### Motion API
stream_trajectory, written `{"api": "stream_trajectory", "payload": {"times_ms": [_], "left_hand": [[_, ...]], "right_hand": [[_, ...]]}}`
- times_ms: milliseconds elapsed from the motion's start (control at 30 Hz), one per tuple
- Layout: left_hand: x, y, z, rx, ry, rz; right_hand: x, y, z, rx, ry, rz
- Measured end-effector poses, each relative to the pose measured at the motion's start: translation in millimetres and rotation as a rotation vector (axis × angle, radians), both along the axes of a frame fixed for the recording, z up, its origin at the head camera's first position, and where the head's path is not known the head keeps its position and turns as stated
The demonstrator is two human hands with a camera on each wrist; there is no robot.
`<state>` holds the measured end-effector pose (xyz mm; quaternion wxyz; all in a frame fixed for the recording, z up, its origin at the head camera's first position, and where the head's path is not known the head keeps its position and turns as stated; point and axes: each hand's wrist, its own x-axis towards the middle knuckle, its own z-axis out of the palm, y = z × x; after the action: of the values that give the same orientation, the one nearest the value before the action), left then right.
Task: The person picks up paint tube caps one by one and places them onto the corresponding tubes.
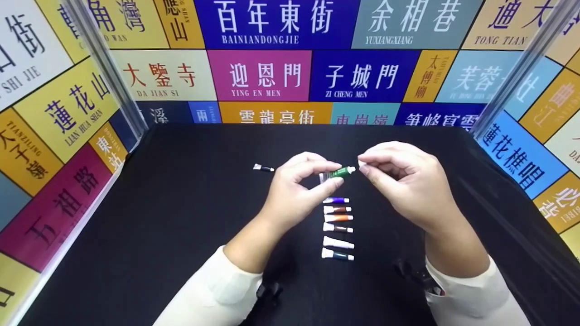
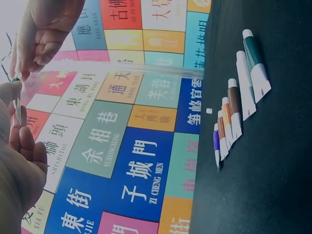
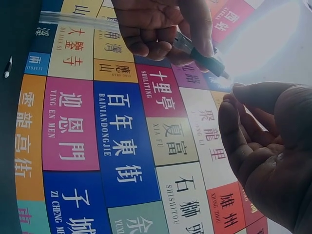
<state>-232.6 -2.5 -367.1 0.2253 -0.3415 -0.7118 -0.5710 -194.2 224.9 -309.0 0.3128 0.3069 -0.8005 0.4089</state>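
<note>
My left hand [image 1: 301, 181] holds a small green paint tube [image 1: 340, 172] between thumb and fingers, above the table. Its white nozzle end points right, towards my right hand [image 1: 408, 181]. Pinched in the right thumb and fingertips is a small white cap [image 1: 361, 164], a short gap from the nozzle. The right wrist view also shows the tube [image 3: 207, 61] with its tip close to the right fingertips; the cap is hard to make out there. Below the hands lies a column of several paint tubes, among them a purple one [image 1: 339, 200], an orange one [image 1: 340, 218] and a dark green one [image 1: 339, 255].
A black paint tube [image 1: 263, 168] lies apart, left of the left hand. In the left wrist view a small white piece [image 2: 209, 110] sits on the black cloth [image 2: 253, 185] near the tubes. Panels with printed characters [image 1: 267, 74] stand around the table's back and sides.
</note>
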Motion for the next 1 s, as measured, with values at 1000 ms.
{"api": "stream_trajectory", "payload": {"times_ms": [1000], "left_hand": [[1.6, 2.1, -1.4, -0.033, 0.041, 0.061]], "right_hand": [[-3.7, -3.0, -4.0, 0.126, 0.001, -0.007]]}}
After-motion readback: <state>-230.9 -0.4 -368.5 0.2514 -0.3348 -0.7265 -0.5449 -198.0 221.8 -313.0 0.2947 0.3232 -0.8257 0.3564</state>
